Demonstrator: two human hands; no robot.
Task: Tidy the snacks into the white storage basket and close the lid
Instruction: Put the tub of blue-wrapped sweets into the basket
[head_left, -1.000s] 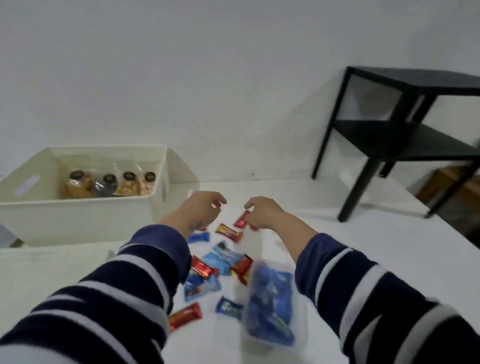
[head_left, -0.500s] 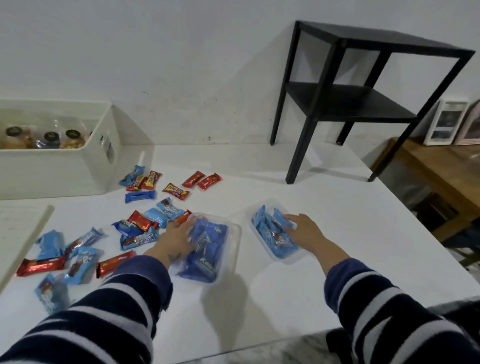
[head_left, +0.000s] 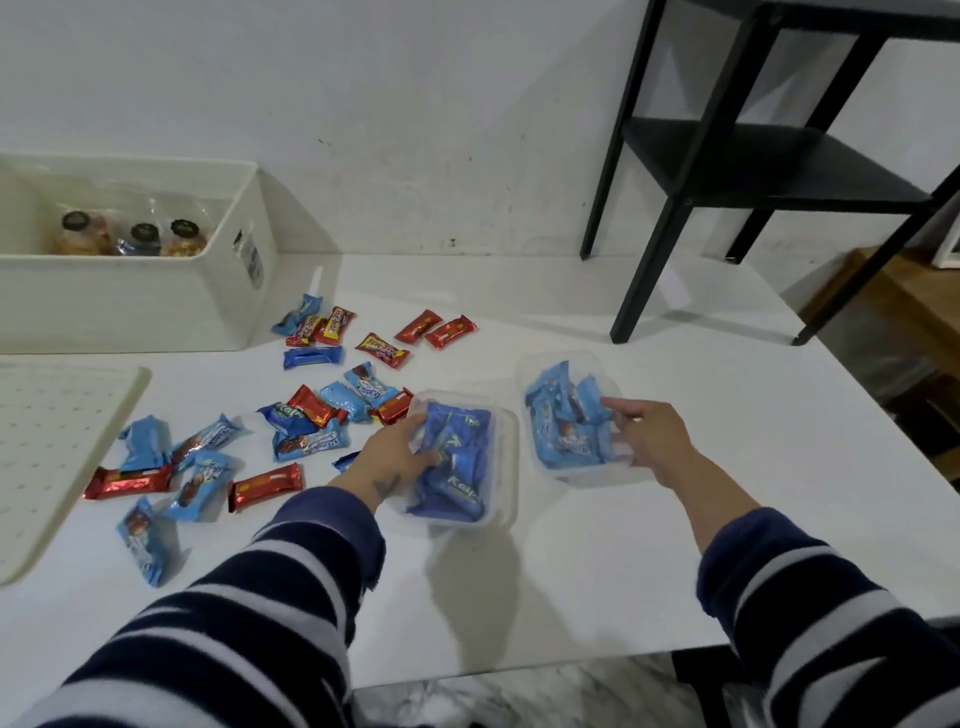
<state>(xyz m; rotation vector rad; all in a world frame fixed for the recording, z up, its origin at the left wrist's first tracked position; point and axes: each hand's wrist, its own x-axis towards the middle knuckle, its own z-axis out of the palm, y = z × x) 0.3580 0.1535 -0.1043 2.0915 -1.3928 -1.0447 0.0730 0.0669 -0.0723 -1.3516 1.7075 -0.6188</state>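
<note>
Two clear plastic tubs of blue snack packets stand on the white table (head_left: 597, 571). My left hand (head_left: 395, 457) grips the near-left edge of the left tub (head_left: 504, 457), thumb inside on the packets. My right hand (head_left: 647, 434) holds the right side of the right tub (head_left: 524, 371), fingers curled over its rim. Several loose red and blue snack bars (head_left: 311, 405) lie scattered to the left. The white storage basket (head_left: 130, 301) stands open at the far left with bagged snacks (head_left: 140, 239) inside. Its perforated lid (head_left: 62, 447) lies flat at the left edge.
A black two-shelf side table (head_left: 753, 171) stands on the far right of the tabletop against the wall. A wooden bench (head_left: 893, 291) sits beyond the table's right edge. The table's front edge runs below my forearms.
The view has dropped and swung right, from the basket to the table. My hands came back from the far snacks to the two tubs, and now curl around their edges.
</note>
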